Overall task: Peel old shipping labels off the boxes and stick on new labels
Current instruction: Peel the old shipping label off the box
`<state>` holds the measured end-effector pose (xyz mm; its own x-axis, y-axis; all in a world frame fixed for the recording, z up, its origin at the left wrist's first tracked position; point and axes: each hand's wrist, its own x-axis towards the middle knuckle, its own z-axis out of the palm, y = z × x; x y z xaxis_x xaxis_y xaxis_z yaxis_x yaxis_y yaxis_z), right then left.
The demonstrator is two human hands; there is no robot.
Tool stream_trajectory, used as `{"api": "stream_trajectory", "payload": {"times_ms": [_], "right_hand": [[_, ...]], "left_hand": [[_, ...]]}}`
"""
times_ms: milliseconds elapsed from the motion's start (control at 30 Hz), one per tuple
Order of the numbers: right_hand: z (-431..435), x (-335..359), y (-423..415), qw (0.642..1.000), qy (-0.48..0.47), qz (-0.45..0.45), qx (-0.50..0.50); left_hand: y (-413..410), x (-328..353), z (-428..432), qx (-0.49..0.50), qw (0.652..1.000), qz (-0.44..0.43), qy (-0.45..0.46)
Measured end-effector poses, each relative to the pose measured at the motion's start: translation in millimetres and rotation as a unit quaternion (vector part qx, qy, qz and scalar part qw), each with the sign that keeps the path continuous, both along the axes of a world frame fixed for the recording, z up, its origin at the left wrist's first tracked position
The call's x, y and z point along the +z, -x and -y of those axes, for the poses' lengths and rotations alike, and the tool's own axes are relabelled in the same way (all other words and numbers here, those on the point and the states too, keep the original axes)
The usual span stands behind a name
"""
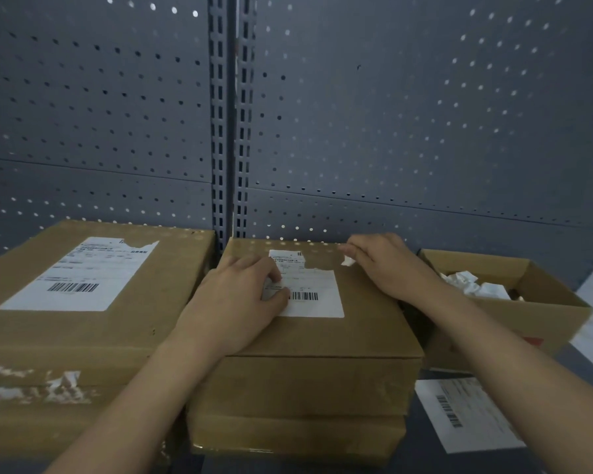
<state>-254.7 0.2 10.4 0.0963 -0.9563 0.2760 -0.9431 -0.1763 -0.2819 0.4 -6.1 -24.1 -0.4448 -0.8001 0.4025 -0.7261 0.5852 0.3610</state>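
Peeling step, midway, on the middle box (pixel 322 336). Pinching a torn scrap (pixel 348 261) in the right hand (pixel 387 265) beside the old label (pixel 317 304) and its ragged top corner. Pressing the left hand (pixel 233 302) on the label's left side, fingers bent; impossible to tell whether gripping an edge. Next, probably: dropping the scrap into the open box (pixel 548 313), lifting the rest cleanly, then fetching the new label (pixel 469 415) from the counter (pixel 420 443).
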Motion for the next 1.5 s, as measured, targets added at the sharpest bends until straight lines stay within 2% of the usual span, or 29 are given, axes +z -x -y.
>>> {"api": "stream_trajectory", "payload": {"times_ms": [200, 333, 600, 900, 1200, 1500], "right_hand": [[0, 9, -12, 0.998, -0.024, 0.049, 0.036], [6, 11, -18, 0.997, -0.053, 0.005, 0.047], [11, 13, -31, 0.997, -0.048, 0.02, 0.062], [13, 13, -39, 0.996, -0.048, -0.021, 0.067], [15, 11, -44, 0.991, -0.057, -0.096, 0.078], [22, 18, -49, 0.989, -0.1, -0.093, 0.065]], "left_hand": [[0, -1, -1, -0.004, 1.0, -0.003, 0.006], [-1, -2, -1, -0.001, 1.0, -0.007, 0.006], [0, -2, 2, 0.002, 1.0, -0.007, 0.001], [-1, -3, 2, 0.004, 1.0, -0.007, 0.001], [1, -5, 2, 0.009, 1.0, -0.004, 0.002], [1, -3, 2, 0.01, 1.0, 0.009, -0.004]]}}
